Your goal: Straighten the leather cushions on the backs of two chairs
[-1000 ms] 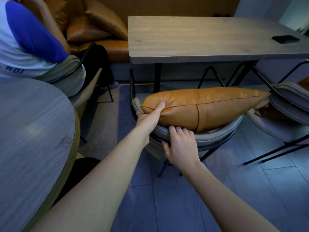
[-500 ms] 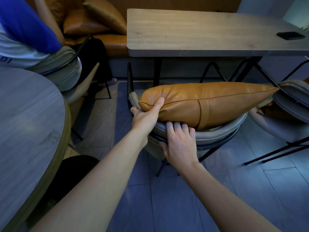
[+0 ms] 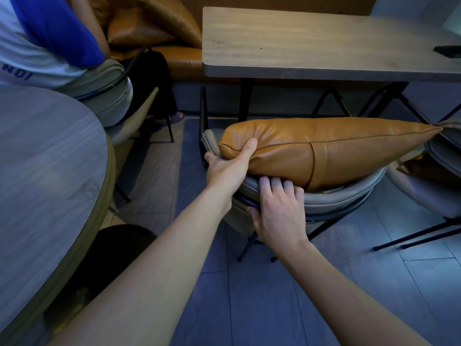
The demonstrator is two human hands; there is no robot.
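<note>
A tan leather cushion (image 3: 336,148) lies lengthwise along the top of a grey padded chair back (image 3: 349,196) in front of me. My left hand (image 3: 229,168) grips its left end, thumb on top and fingers underneath. My right hand (image 3: 279,208) is closed on the chair back's rim, fingertips tucked under the cushion's lower edge and thumb below the rim. A second grey chair (image 3: 446,151) stands at the right edge, touching the cushion's right tip, with another tan cushion (image 3: 421,168) partly visible on its seat.
A rectangular wooden table (image 3: 311,43) stands just behind the chair, a dark phone (image 3: 449,51) on its right end. A round table (image 3: 42,176) fills the left. A person in a white and blue shirt (image 3: 37,43) sits at upper left. More tan cushions (image 3: 154,23) lie on a bench.
The cushion has risen a little and shifted right, its right tip now reaching the neighbouring chair. Both hands keep their holds.
</note>
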